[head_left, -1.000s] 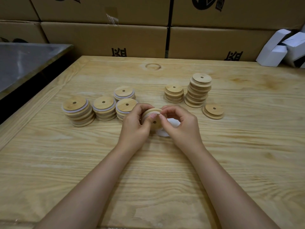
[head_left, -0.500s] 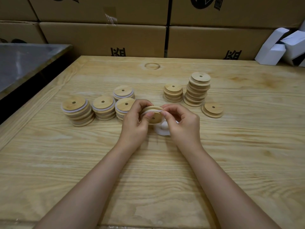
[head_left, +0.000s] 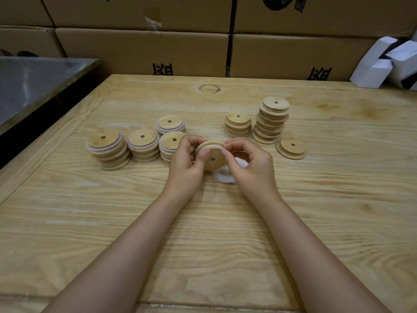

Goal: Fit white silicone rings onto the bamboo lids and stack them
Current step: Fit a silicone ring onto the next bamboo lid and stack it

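Bare left forearm (head_left: 126, 251) and right forearm (head_left: 311, 251) enter from the lower edge and converge toward the middle in a narrow V. The left hand (head_left: 187, 163) is curled, thumb pressed on the near face of a tilted bamboo lid (head_left: 213, 160), fingers wrapped behind its rim. The right hand (head_left: 250, 168), likewise curled with its back turned outward, pinches the lid's upper right rim between thumb and fingertips.
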Motion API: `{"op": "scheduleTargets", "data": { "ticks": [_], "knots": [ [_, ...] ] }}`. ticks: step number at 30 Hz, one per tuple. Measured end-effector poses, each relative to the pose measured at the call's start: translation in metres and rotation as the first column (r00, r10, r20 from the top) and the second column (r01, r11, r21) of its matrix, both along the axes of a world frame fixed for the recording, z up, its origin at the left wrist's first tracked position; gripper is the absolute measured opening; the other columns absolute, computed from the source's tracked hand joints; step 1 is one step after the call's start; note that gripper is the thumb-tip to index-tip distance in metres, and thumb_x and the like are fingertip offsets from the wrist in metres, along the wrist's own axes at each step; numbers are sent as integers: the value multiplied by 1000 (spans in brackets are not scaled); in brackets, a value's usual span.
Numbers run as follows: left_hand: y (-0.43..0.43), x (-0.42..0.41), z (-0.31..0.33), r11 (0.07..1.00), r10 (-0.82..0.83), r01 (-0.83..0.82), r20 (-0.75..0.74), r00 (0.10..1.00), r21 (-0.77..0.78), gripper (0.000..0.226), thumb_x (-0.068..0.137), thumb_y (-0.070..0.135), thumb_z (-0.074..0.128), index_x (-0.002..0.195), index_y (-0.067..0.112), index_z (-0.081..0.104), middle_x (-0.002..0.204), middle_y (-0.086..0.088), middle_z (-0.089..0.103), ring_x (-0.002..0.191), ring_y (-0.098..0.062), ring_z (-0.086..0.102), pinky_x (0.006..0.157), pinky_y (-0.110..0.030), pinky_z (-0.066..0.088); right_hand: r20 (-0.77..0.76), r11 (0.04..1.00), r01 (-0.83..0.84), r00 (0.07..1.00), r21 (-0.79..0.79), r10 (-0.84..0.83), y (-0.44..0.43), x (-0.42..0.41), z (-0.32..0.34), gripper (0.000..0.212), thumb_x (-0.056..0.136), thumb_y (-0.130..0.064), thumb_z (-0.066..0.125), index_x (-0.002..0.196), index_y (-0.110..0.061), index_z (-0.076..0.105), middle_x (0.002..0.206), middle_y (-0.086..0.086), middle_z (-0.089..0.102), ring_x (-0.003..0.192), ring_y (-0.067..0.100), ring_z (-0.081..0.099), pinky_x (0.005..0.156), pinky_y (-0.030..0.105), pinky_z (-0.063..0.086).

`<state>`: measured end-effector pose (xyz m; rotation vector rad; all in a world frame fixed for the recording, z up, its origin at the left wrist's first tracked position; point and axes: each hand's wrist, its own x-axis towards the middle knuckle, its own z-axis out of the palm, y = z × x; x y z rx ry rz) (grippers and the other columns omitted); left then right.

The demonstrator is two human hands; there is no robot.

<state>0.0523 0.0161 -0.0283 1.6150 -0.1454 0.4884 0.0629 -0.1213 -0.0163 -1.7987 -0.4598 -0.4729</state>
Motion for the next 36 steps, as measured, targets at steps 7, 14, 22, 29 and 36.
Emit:
{"op": "scheduleTargets", "data": {
  "ticks": [7,14,22,29,36],
  "knots": [
    [1,1,0,999,0,-1,-11,1000,-33,23,91,-1,53,94,21,50,88,1,60,78,0,59,73,-19,48,-136,992,23,991,123,-6,3,0,1,18,81,-2,69,77,-19,67,82,-15,66,78,-5,63,73,10,47],
    [2,1,0,998,-23,22,-19,1000,-55,24,91,-2,53,93,22,51,86,0,60,78,-3,59,71,-20,49,-178,980,51,984,191,-16,4,1,0,20,81,-2,69,74,-21,67,77,-12,68,72,-4,62,69,11,47],
    [0,-1,2,997,-52,48,-65,996,-68,18,92,4,55,95,21,51,89,0,61,78,-5,60,72,-27,49,-243,962,-4,967,272,73,-1,7,1,19,80,0,69,75,-18,69,78,-9,70,75,3,64,73,19,51],
    [-2,-6,3,985,26,-19,-35,999,169,15,82,27,61,96,28,59,88,5,69,83,-12,66,72,-40,51,-218,962,-21,972,274,83,-6,8,2,17,83,-1,67,78,-17,68,76,-5,67,70,0,61,68,16,49],
    [2,-1,4,999,45,-46,-43,998,-24,23,89,0,58,90,22,56,84,1,66,76,-5,64,71,-26,52,-144,985,-9,989,172,34,-2,3,0,20,83,-6,70,80,-25,66,82,-11,68,76,5,64,70,18,51]
  ]
}}
